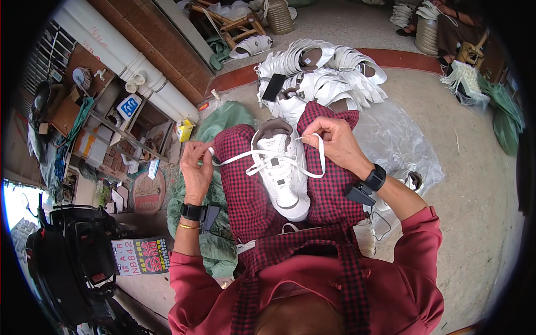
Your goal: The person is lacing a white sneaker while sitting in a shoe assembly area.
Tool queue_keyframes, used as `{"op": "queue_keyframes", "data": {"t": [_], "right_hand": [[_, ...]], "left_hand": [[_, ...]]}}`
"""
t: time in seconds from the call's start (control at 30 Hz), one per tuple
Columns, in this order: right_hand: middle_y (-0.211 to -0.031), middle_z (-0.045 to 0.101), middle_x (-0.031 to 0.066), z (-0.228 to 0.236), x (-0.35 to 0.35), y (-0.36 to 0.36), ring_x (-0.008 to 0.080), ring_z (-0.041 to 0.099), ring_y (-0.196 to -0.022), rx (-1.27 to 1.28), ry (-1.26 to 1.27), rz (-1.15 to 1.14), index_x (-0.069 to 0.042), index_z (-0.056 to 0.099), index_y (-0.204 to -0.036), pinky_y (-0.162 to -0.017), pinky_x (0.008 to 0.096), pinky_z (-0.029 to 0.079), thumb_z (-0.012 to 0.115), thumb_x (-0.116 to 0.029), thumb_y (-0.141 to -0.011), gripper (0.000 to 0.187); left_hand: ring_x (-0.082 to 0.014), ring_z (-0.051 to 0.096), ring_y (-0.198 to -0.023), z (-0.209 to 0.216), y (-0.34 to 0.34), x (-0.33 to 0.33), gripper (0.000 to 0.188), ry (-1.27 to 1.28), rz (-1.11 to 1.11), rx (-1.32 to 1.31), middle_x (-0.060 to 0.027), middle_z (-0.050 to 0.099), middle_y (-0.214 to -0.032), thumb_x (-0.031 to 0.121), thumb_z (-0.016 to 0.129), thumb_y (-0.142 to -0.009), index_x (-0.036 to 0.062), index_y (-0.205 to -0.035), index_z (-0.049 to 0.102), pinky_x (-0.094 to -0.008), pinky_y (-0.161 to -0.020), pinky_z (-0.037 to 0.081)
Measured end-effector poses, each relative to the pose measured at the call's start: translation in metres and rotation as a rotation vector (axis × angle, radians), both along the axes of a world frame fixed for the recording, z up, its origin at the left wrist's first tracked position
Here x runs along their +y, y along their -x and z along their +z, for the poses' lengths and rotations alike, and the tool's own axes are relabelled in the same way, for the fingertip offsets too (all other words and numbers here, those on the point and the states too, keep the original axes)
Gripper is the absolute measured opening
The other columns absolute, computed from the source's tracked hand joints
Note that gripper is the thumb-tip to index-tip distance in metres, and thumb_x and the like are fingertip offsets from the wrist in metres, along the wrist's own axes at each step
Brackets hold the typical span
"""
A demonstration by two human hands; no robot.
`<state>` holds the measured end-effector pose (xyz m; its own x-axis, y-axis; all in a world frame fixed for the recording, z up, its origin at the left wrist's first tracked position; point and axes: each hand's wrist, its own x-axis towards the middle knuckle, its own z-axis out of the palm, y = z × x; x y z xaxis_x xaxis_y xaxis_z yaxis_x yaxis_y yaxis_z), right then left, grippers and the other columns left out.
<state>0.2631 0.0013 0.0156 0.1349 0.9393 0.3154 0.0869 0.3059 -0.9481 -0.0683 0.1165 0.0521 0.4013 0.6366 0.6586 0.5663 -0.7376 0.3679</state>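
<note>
A white sneaker point(283, 190) with a brown lining lies across my lap, its toe toward me. It rests on the red-and-black checked cloth point(243, 184) over my thighs. A white shoelace point(237, 158) is threaded through it, and a loose loop crosses over the tongue. To the left of the shoe, my left hand point(196, 164) pinches one lace end and holds it stretched out. My right hand point(333, 139) pinches the thin tip of the other end beside the shoe's collar; that lace hangs in a curve below the fingers.
Beyond my knees lies a heap of white shoe pieces point(346, 84), with a black phone point(273, 87) on it. Clear plastic sheeting point(396, 139) spreads to the right, green sacks point(226, 118) to the left. A black motorbike point(70, 257) stands at the left. Another person point(460, 30) sits far right.
</note>
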Motion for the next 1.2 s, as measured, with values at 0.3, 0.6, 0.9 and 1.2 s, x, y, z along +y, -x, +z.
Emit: {"op": "queue_keyframes", "data": {"t": [0.3,0.6,0.9,1.2], "right_hand": [[-0.071,0.065,0.0033,0.011,0.002,0.020,0.0099,0.059,-0.061,-0.273,-0.035,-0.048,-0.004,0.069,-0.086,-0.054,0.0296,0.045,0.072,-0.007,-0.081,0.007],[-0.076,0.064,-0.0008,0.014,0.006,0.022,0.0033,0.057,-0.065,-0.287,-0.053,0.061,-0.002,0.067,-0.091,-0.056,0.0228,0.046,0.074,-0.002,-0.083,0.011],[-0.068,0.062,-0.0015,0.025,0.025,0.005,0.0039,0.054,-0.062,-0.220,0.264,0.323,-0.003,0.063,-0.100,-0.052,0.0243,0.038,0.080,-0.009,-0.082,0.025],[-0.081,0.066,0.0017,0.033,0.015,0.010,0.0067,0.061,-0.070,-0.282,0.280,0.261,-0.002,0.064,-0.101,-0.064,0.0222,0.051,0.059,-0.020,-0.101,0.019]], "left_hand": [[-0.0166,0.053,-0.060,0.026,-0.111,-0.026,0.017,0.303,-0.455,0.288,-0.0107,0.058,-0.077,-0.006,0.064,-0.079,-0.0016,-0.093,0.072,-0.0310,-0.055,0.043],[-0.0069,0.048,-0.061,0.020,-0.117,-0.017,0.015,0.517,-0.560,0.248,-0.0041,0.055,-0.071,-0.007,0.063,-0.082,-0.0010,-0.091,0.072,-0.0267,-0.054,0.039],[-0.0086,0.055,-0.066,0.016,-0.119,-0.009,0.008,0.853,-0.541,0.237,-0.0046,0.061,-0.075,-0.006,0.063,-0.083,-0.0046,-0.089,0.069,-0.0275,-0.057,0.044],[-0.0401,0.063,-0.081,0.062,-0.066,0.003,0.013,-0.080,-0.113,0.387,-0.0185,0.060,-0.093,-0.004,0.056,-0.082,-0.0015,-0.091,0.066,-0.0484,-0.072,0.050]]}}
